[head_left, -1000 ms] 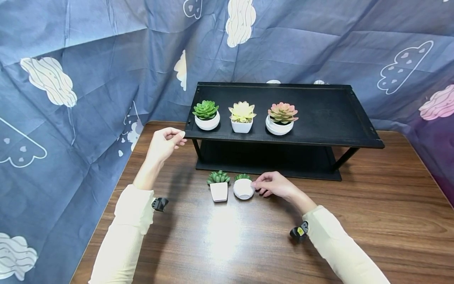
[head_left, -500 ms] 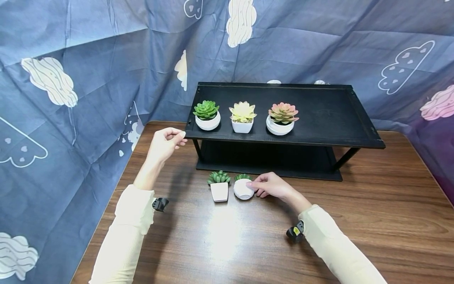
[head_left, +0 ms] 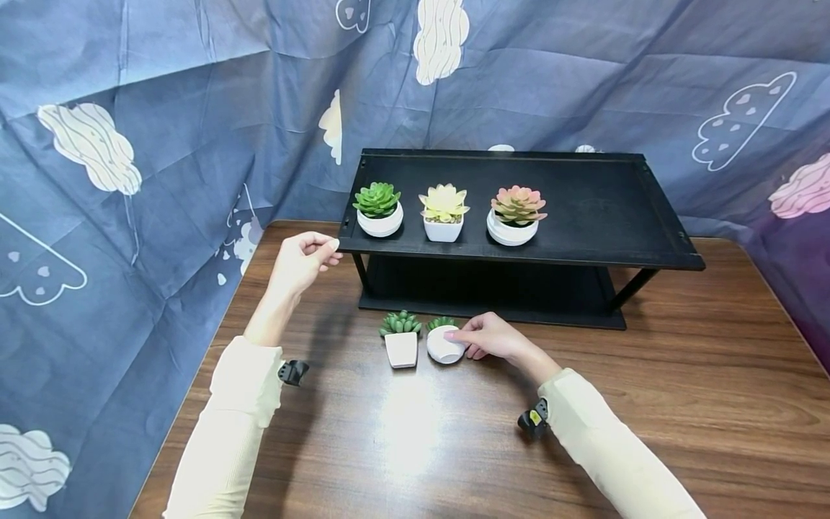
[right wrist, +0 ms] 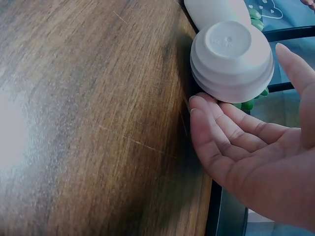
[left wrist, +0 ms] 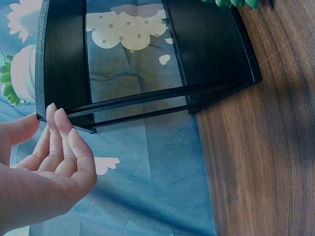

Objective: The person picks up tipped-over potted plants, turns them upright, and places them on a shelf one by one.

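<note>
My left hand (head_left: 305, 259) pinches the front left corner of a black two-tier shelf (head_left: 596, 209) between thumb and fingers. On the table, my right hand (head_left: 499, 339) is at the right side of a round white potted succulent (head_left: 444, 346) lying on its side. In the right wrist view, its fingers (right wrist: 216, 132) lie against or just below the pot's side, and the thumb stands slightly off the rim. The pot's base faces that camera. Just left of it lies a square white potted succulent (head_left: 401, 349), also tipped over.
Three potted succulents stand upright on the top tier: a green one (head_left: 379, 209), a yellow one (head_left: 444, 213) and a pink one (head_left: 515, 216). A blue cloud-patterned cloth (head_left: 551, 79) hangs behind the shelf. The wooden table (head_left: 337, 447) extends toward me.
My right hand has moved a little left, bringing its thumb over the round pot in the head view. The left hand keeps its hold on the shelf corner.
</note>
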Demonstrator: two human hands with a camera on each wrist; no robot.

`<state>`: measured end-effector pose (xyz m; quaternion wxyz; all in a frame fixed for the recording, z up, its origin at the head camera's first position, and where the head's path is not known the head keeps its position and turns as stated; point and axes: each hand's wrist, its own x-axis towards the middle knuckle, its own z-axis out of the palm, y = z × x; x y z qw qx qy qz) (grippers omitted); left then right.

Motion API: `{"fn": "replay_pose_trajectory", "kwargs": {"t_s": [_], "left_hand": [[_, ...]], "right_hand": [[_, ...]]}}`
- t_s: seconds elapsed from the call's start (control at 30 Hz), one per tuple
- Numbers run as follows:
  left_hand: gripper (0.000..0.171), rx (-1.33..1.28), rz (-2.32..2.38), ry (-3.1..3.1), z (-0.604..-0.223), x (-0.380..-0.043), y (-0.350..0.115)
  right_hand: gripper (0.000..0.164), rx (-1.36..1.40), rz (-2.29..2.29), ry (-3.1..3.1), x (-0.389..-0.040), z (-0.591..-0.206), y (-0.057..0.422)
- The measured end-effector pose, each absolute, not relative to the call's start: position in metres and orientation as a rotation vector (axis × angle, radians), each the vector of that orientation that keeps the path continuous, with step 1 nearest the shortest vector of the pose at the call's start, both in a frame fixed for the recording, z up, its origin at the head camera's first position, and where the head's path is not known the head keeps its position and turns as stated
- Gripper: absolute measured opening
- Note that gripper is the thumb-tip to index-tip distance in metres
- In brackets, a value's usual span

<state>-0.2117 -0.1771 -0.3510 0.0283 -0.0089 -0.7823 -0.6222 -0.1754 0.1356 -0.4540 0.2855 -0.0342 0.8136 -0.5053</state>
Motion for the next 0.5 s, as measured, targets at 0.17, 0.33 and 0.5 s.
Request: {"fn": "replay_pose_trajectory", "kwargs": {"t_s": [0.17, 0.33, 0.5], "left_hand": [[0.024, -0.036, -1.917, -2.414, -0.3509, -0.2122, -0.1772], [0.024, -0.035, -1.917, -2.417, -0.3507, -0.2120, -0.1773], [0.024, -0.033, -1.913, -2.420, -0.3510, -0.2119, -0.1777]], "right_hand": [[0.034, -0.087, -1.342, 2.184, -0.1754, -0.4540, 0.1339], [0.033, -0.071, -1.346, 2.171, -0.1751, -0.4525, 0.1325], [0.032, -0.087, -1.367, 2.139, -0.1746, -0.4516, 0.1327]]}}
